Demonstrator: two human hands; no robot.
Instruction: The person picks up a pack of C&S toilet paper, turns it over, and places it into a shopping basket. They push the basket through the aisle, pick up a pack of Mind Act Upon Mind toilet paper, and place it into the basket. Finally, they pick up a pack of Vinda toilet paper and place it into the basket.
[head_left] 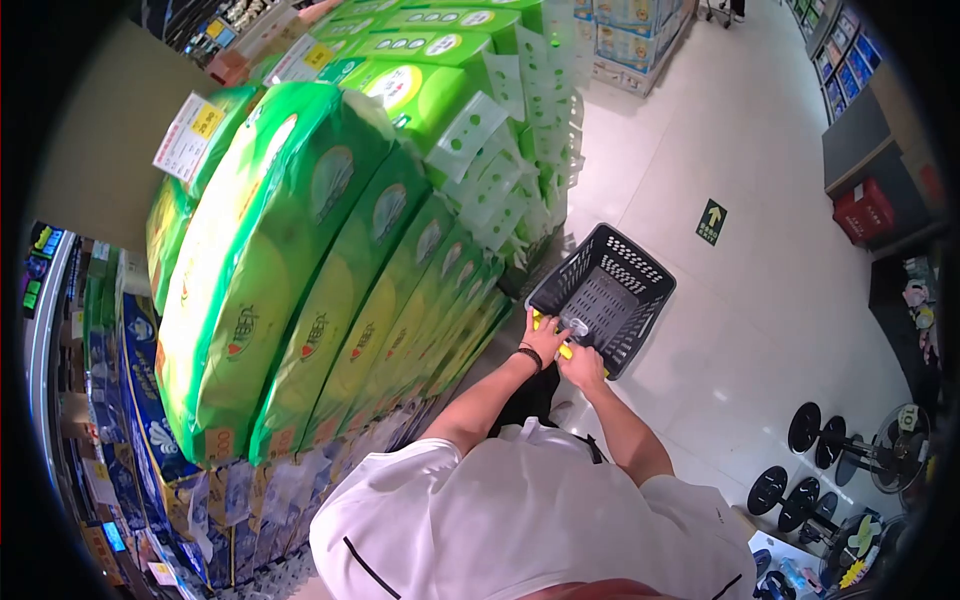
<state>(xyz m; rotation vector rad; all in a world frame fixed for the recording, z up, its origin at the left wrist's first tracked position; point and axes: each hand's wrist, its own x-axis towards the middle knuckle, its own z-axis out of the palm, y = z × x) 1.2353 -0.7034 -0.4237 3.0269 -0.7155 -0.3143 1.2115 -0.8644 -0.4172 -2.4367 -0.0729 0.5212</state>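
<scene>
Together, hands [543,340] hold perforated basket [645,287].

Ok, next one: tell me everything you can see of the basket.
The basket is dark grey to black, looks like plastic, and has an open top, rounded corners and walls pierced with rows of holes. A yellow handle shows in patches along its near side; both the left hand and the right hand are at it, covering parts. Near them, a small pale shape is unclear. It's beside the green packs; its underside is hidden.
</scene>
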